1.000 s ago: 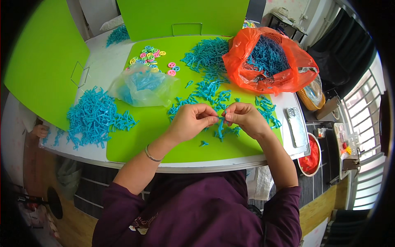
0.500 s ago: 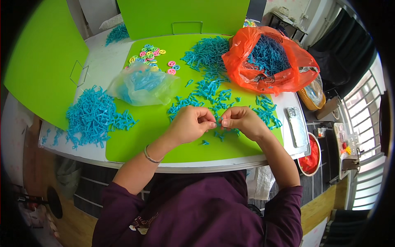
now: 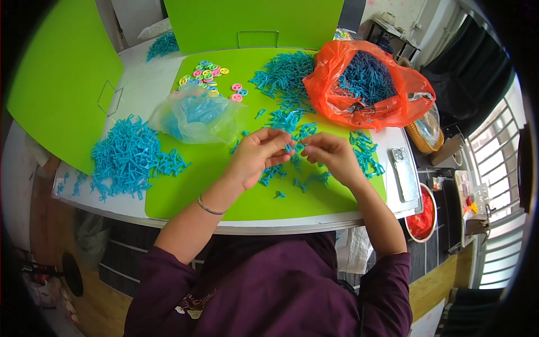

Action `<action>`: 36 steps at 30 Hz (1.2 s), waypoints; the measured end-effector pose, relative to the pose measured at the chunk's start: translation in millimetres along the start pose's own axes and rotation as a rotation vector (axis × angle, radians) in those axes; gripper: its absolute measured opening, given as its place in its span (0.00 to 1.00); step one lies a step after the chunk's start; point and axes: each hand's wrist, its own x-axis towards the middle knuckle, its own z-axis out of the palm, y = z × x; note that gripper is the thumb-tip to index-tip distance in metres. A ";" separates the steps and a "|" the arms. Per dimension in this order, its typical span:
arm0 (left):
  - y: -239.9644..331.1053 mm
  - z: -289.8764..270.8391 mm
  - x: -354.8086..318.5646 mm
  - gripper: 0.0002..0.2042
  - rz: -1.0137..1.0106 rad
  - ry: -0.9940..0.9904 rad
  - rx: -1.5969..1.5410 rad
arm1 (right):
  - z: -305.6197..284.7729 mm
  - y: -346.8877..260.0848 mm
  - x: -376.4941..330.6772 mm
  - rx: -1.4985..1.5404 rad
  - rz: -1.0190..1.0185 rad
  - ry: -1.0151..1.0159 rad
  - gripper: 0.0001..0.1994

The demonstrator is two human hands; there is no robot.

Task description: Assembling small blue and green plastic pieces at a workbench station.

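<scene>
Left hand [image 3: 255, 158]: moved slightly away from the counter's near edge since half a second ago, its fingers less tightly curled; thumb and forefinger pinch a small blue piece [image 3: 289, 148].
Right hand [image 3: 336, 158]: shifted the same way; fingers bent, tips just beside that piece (whether they touch it or grip anything, I cannot tell).
Small blue piece: at the left fingertips, raised over the green mat [image 3: 191, 196], between the two hands.
Loose pieces: blue ones [image 3: 366, 154] lie scattered on the mat around and beyond the hands, with a lone piece [image 3: 279, 194] nearer the front.
Blue heap [image 3: 126, 160]: at the left, partly on the white counter [image 3: 135, 73], spilling onto the mat.
Translucent bag [image 3: 196, 115]: beyond the left hand, with blue showing through; coloured discs [image 3: 236, 98] lie behind it.
Red bag [image 3: 331, 106]: open at the far right, filled with darker blue pieces; a teal heap [image 3: 286, 70] sits beside it.
Phone [image 3: 403, 171]: on the counter, right of the mat.
</scene>
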 end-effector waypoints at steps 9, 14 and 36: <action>5.6 -7.8 2.3 0.07 -0.124 0.002 -0.346 | -2.7 19.8 0.8 -0.837 -0.480 -0.080 0.11; -0.6 -9.3 3.4 0.07 -0.124 0.006 -0.353 | -0.8 0.9 -3.9 -0.494 -0.215 0.000 0.07; -14.3 3.7 0.2 0.07 -0.131 -0.017 -0.293 | 9.8 -10.6 -9.2 0.363 0.034 -0.021 0.07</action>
